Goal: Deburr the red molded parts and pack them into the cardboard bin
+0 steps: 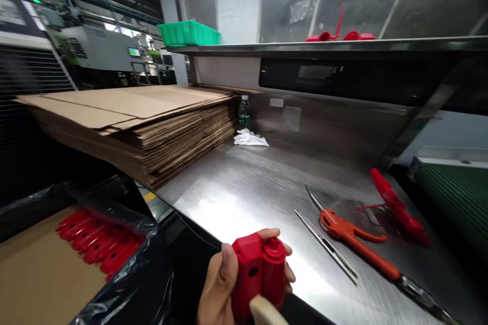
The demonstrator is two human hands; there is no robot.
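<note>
My left hand [217, 284] is closed around a red plastic part [247, 269] at the bottom middle, its thumb on the near left side and fingertips showing behind the right side. The part has a dark round hole and a rounded cylinder-like section with a stub on top. From the bottom edge, a pale, blurred fingertip of my right hand [267, 312] reaches the part's lower front; the rest of that hand is out of frame. Metal tweezers [326, 246] and an orange air blow gun [354, 238] lie on the steel table [221, 188] to the right.
Stacked cardboard sheets [183, 132] overhang the table's left end. Behind them are a bottle [244, 111] and white gloves [249, 138]. More red parts [95, 241] lie in a black-lined box [133, 264]. Another red piece [400, 208] rests at right. A shelf [267, 49] holds a green bin [190, 33].
</note>
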